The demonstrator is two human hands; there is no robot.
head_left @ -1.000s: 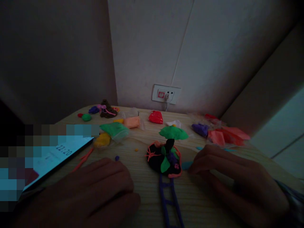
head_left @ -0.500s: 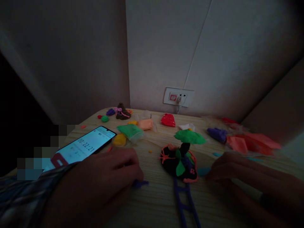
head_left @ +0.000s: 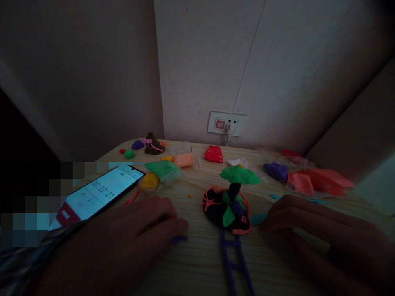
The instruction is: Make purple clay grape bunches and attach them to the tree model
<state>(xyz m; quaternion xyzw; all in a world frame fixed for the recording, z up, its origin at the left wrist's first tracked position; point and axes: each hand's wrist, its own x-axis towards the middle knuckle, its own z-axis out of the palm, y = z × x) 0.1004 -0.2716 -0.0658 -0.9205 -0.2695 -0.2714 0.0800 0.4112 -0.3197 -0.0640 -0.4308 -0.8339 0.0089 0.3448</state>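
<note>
My left hand (head_left: 138, 234) rests low over the table with bent fingers, thumb side inward. A small purple clay piece (head_left: 179, 239) pokes out from under its fingertips; the rest is hidden. On the right, my right hand (head_left: 314, 234) has its fingers together on a blue modelling tool (head_left: 258, 219), whose flat end shows past the fingertips. Between the hands lies a black clay disc (head_left: 212, 209) with an orange edging and star-like strands. On it stand green leaves and a green umbrella-like top (head_left: 240, 175). A purple clay ladder (head_left: 231, 255) runs from the disc toward me.
A phone (head_left: 101, 193) showing a timer lies left. Behind are bagged green clay (head_left: 163, 169), yellow clay (head_left: 148, 181), peach clay (head_left: 183, 160), red clay (head_left: 213, 154) and purple clay (head_left: 276, 171). A brown clay figure (head_left: 152, 144) stands back left; a wall socket (head_left: 226, 123) is behind.
The view has turned slightly, so the table items sit a little further left. Less of the purple piece shows beyond my left fingers. My right hand stays by the blue tool.
</note>
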